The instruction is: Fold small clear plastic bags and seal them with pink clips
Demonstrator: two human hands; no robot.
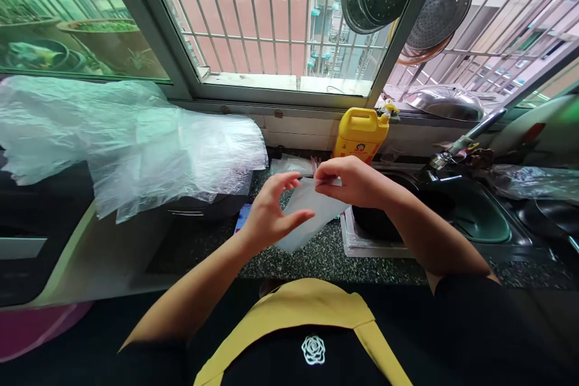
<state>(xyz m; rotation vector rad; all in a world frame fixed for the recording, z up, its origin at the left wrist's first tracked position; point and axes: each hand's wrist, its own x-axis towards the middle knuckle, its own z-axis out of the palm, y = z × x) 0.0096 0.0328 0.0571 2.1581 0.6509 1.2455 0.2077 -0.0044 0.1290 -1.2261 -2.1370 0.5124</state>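
A translucent white plastic bag (304, 226) hangs just above the speckled countertop. Its upper edge is pinched between the thumb and fingers of my right hand (350, 181). Beside it on the left is my left hand (274, 211), with thumb and fingers spread apart and nothing visible between them. Behind both hands lies another clear plastic packet (292, 164), partly covered. A yellow jug (362, 132) stands upright behind my right hand.
Clear plastic sheeting (176, 145) drapes over the appliances at left. To the right, a dark round pan sits on a pale tray (377, 248), beside the sink (525, 241) and its faucet (441, 161). A blue item (243, 217) lies near my left wrist. Colanders (441, 12) hang by the window.
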